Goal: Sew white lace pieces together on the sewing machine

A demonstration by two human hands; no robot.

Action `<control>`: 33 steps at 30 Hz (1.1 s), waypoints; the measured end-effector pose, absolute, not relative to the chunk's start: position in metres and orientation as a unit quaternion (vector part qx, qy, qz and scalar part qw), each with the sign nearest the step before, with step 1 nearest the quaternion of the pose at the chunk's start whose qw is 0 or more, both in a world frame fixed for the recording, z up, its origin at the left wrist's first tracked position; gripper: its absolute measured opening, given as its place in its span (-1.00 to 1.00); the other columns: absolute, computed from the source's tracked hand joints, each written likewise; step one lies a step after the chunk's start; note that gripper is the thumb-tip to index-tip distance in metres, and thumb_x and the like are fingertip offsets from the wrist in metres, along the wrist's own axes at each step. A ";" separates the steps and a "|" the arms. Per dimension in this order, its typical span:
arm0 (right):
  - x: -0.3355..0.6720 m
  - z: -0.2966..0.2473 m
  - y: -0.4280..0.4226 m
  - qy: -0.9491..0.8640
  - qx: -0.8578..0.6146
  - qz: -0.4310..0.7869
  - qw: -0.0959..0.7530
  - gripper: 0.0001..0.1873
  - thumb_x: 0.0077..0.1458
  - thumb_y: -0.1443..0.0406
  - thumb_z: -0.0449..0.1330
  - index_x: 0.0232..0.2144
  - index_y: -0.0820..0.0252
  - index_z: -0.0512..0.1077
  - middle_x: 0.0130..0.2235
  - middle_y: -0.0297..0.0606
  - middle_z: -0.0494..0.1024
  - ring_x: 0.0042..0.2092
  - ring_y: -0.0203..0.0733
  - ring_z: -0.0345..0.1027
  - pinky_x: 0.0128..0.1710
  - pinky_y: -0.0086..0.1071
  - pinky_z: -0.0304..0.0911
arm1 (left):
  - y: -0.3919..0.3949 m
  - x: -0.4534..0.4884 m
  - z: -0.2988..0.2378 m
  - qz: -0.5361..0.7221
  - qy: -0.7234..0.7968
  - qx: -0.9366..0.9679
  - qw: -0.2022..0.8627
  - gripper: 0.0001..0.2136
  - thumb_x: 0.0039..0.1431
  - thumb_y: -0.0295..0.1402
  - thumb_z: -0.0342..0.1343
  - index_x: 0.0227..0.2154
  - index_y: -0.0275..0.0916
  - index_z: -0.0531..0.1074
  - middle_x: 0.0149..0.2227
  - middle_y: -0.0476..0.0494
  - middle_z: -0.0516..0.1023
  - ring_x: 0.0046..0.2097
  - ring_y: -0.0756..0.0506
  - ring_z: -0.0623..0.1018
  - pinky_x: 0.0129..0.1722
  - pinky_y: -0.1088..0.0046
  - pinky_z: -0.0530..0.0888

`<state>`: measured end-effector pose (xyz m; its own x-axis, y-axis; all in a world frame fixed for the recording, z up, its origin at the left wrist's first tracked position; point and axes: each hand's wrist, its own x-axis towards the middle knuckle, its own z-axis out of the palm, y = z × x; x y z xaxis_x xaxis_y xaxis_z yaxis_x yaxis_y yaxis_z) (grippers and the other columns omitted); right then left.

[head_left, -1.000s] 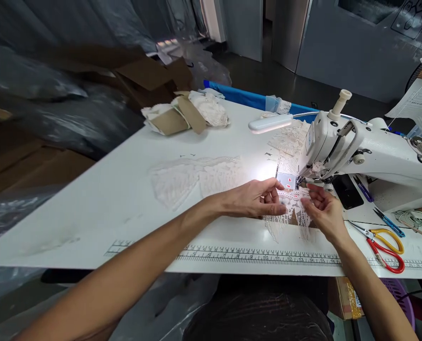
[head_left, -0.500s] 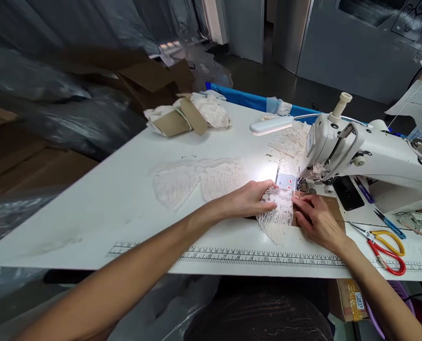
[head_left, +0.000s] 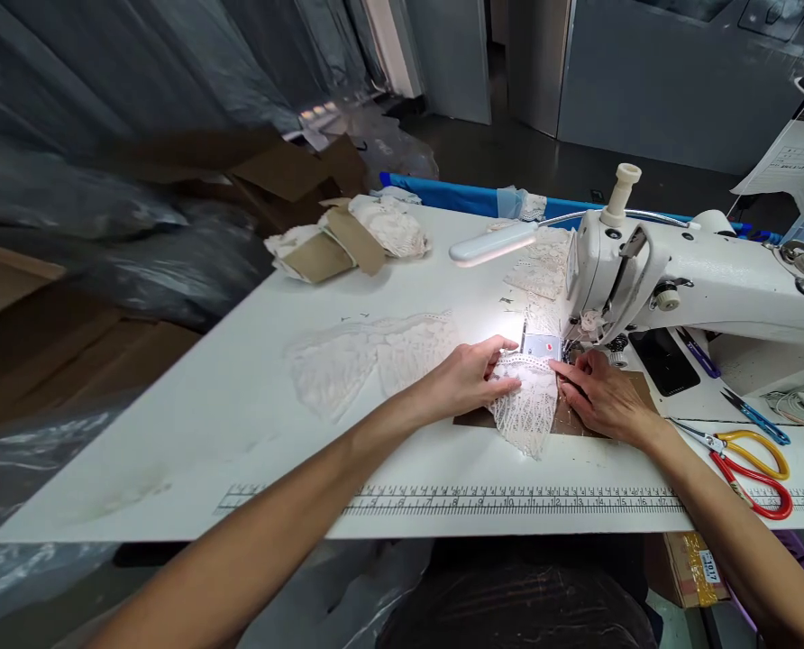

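A small white lace piece (head_left: 527,419) lies just in front of the sewing machine's (head_left: 719,284) needle plate (head_left: 541,346). My left hand (head_left: 466,377) grips its left edge, with the thumb and fingers on the lace. At the right edge, my right hand (head_left: 601,397) is closed, its fingertips on the lace's upper band close to the presser foot. Whether the band lies under the foot I cannot tell. Under the lace and my right hand is a brown sheet (head_left: 584,422). More lace (head_left: 541,266) lies behind the needle plate.
Flat lace pieces (head_left: 348,361) lie left of my hands, and a lace bundle with brown card (head_left: 388,225) sits farther back. A white lamp (head_left: 493,245) lights the plate. Scissors (head_left: 757,469), blue snips (head_left: 757,416) and a phone (head_left: 665,362) lie right. A printed ruler (head_left: 483,500) runs along the front edge.
My right fingertips have moved a little left, onto the lace's upper band. The lace has shifted slightly toward the plate, and its band looks straighter. My view has turned slightly.
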<state>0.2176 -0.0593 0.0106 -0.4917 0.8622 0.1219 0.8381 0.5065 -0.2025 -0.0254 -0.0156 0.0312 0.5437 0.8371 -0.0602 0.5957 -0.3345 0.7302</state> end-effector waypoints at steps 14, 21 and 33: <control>0.215 0.006 -0.072 -0.833 -0.521 0.110 0.147 -0.55 0.33 0.31 -0.06 0.19 0.00 0.35 -0.17 -0.14 0.37 -0.21 -0.13 0.25 -0.17 -0.25 0.25 | -0.010 -0.034 0.028 0.140 0.427 0.791 0.414 -0.56 0.16 -0.19 0.15 0.04 -0.33 0.38 -0.57 0.08 0.27 -0.58 0.04 0.27 -0.65 0.53 0.16; 0.217 0.006 -0.085 -0.849 -0.498 0.101 0.144 -0.64 0.29 0.29 0.05 0.06 -0.05 0.47 -0.11 -0.13 0.39 -0.06 -0.04 0.26 -0.05 -0.12 0.25 | -0.010 -0.033 0.029 0.132 0.449 0.796 0.383 -0.56 0.14 -0.15 0.16 0.02 -0.29 0.39 -0.56 0.08 0.25 -0.56 0.02 0.28 -0.64 0.52 0.17; 0.214 0.010 -0.093 -0.874 -0.454 0.100 0.142 -0.58 0.23 0.37 0.06 0.10 0.01 0.44 -0.04 -0.11 0.42 0.01 0.01 0.29 -0.01 -0.04 0.24 | -0.011 -0.032 0.032 0.119 0.476 0.774 0.399 -0.49 0.08 -0.13 0.15 0.05 -0.33 0.39 -0.55 0.08 0.18 -0.55 0.01 0.23 -0.61 0.50 0.16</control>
